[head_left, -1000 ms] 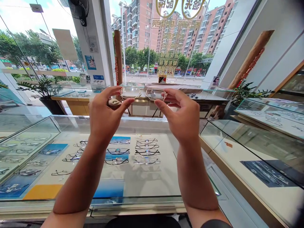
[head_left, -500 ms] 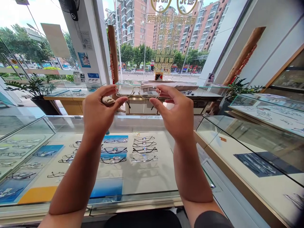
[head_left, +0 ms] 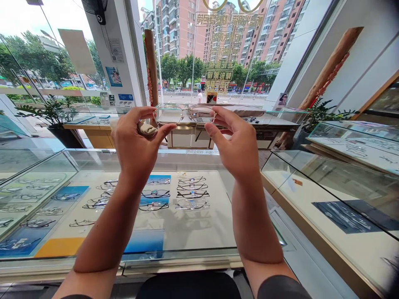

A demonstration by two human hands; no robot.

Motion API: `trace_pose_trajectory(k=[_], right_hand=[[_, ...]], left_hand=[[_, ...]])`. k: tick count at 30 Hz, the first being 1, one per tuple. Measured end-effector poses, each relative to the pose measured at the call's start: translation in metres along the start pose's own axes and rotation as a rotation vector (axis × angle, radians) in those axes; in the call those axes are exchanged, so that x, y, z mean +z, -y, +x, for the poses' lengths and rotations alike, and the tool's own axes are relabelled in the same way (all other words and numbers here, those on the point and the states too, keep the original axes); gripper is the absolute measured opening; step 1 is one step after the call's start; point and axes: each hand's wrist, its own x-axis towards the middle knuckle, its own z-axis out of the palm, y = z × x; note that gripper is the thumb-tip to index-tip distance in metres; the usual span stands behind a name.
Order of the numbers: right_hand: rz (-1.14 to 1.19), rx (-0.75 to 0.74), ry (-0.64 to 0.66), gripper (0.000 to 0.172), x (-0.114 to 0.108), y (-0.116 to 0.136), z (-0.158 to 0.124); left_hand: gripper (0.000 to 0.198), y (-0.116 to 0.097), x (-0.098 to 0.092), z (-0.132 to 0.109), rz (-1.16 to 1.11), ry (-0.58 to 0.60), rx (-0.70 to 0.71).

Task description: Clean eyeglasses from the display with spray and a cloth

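A pair of thin-rimmed eyeglasses point(head_left: 186, 109) is held up in front of me, over the far edge of the counter. My left hand point(head_left: 137, 133) pinches its left end between thumb and fingers. Tucked in that same palm is a crumpled beige cloth point(head_left: 147, 129). At the other end of the frame, my right hand point(head_left: 238, 139) grips the rim's side with its fingers, the thumb just below. The lenses are clear, and the dark temple tips hang down beyond the rims.
Below my arms is a glass display case point(head_left: 215, 232) with several rows of eyeglasses point(head_left: 192, 193) inside. Another glass case point(head_left: 299, 187) stands at right. Across the aisle, a low counter point(head_left: 187, 137) lines the window. A potted plant point(head_left: 59, 120) stands at left.
The view has shifted slightly, so hands and eyeglasses appear a little further right. The eyeglasses sit slightly higher and tilt a little differently. Both hands keep their hold.
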Motion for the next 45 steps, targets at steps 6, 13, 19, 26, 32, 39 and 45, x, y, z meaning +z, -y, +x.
trace_pose_trajectory(k=[6,13,19,26,32,39,45], right_hand=[[-0.008,0.027,0.028,0.046,0.0,-0.001,0.0],[0.004,0.041,0.022,0.044,0.0,-0.001,-0.001],[0.003,0.016,-0.023,0.041,-0.003,0.005,0.0],[-0.032,-0.015,-0.05,0.04,-0.005,0.01,-0.002],[-0.071,-0.059,-0.054,0.039,-0.005,0.013,-0.003],[-0.136,-0.109,-0.082,0.035,-0.005,0.02,-0.004],[-0.136,-0.099,-0.091,0.035,-0.005,0.023,-0.005]], left_hand=[[0.047,-0.001,0.002,-0.001,0.021,-0.015,0.019],[0.044,-0.001,0.001,-0.002,0.011,-0.014,0.018],[0.044,0.003,0.002,0.002,-0.061,0.045,-0.017],[0.048,0.005,0.002,0.004,-0.101,0.052,-0.035],[0.055,0.007,0.002,0.005,-0.143,0.083,-0.056],[0.056,0.01,0.002,0.006,-0.155,0.127,-0.059],[0.051,0.01,0.002,0.005,-0.156,0.15,-0.07]])
